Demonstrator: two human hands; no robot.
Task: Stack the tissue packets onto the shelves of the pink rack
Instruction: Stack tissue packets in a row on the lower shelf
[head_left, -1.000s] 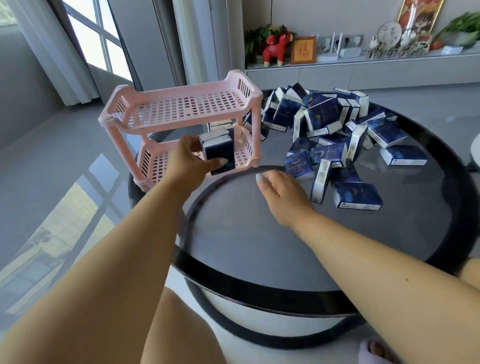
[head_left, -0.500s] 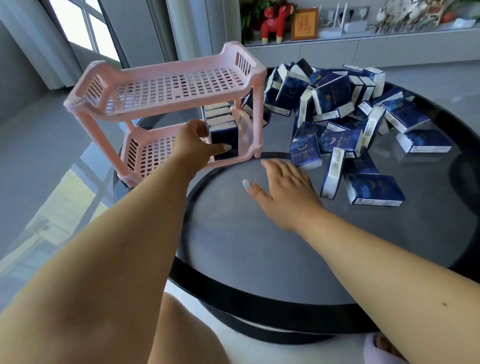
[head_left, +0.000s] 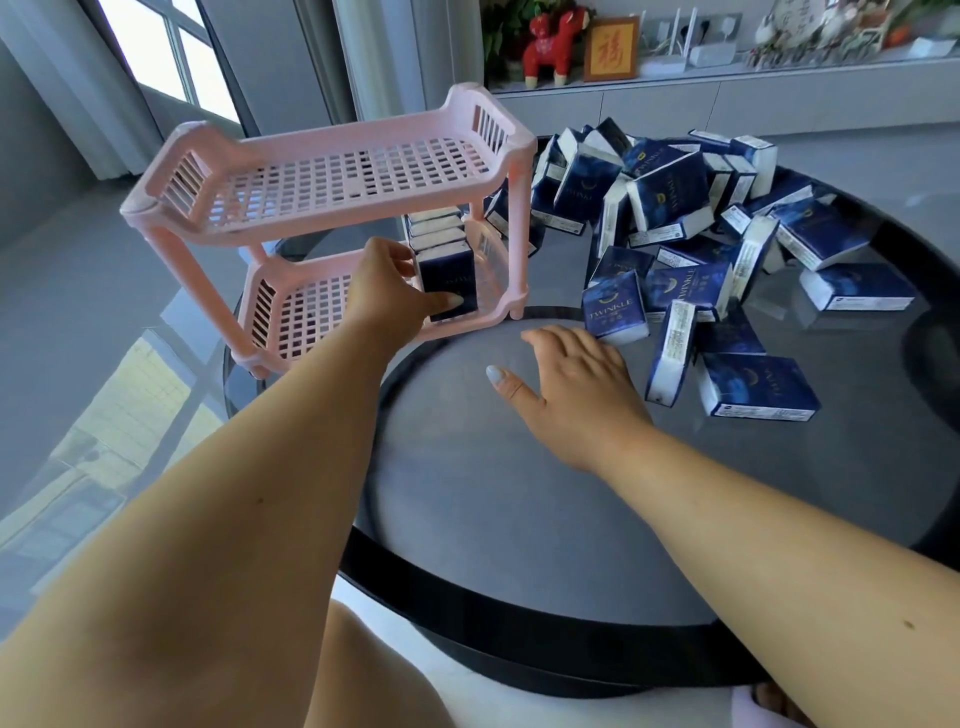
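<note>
1. The pink rack (head_left: 332, 171) stands at the left of the round glass counter (head_left: 519, 493). It has two slatted shelves: the top one is bare, and the lower one carries a short row of upright tissue packets at its right end.
2. The left hand (head_left: 387, 291) is closed round the front packet (head_left: 448, 283) of that row, thumb on its face, fingers behind, setting it on edge against the others. I count about four or five in the row; those at the back are half hidden.
3. Right of the rack, the right hand (head_left: 576, 382) lies open and flat over the counter, holding nothing, fingertips just beside a packet marked TWINKLE (head_left: 615, 306).
4. Further right of the rack sprawls the loose heap of packets (head_left: 691, 208), dark blue and white, roughly thirty, too jumbled to count exactly.
5. By my reckoning the work is at an early stage: a packet is being seated on the lower shelf. Next the left hand would let go while the right closes on the TWINKLE packet and carries it to the rack.
</note>
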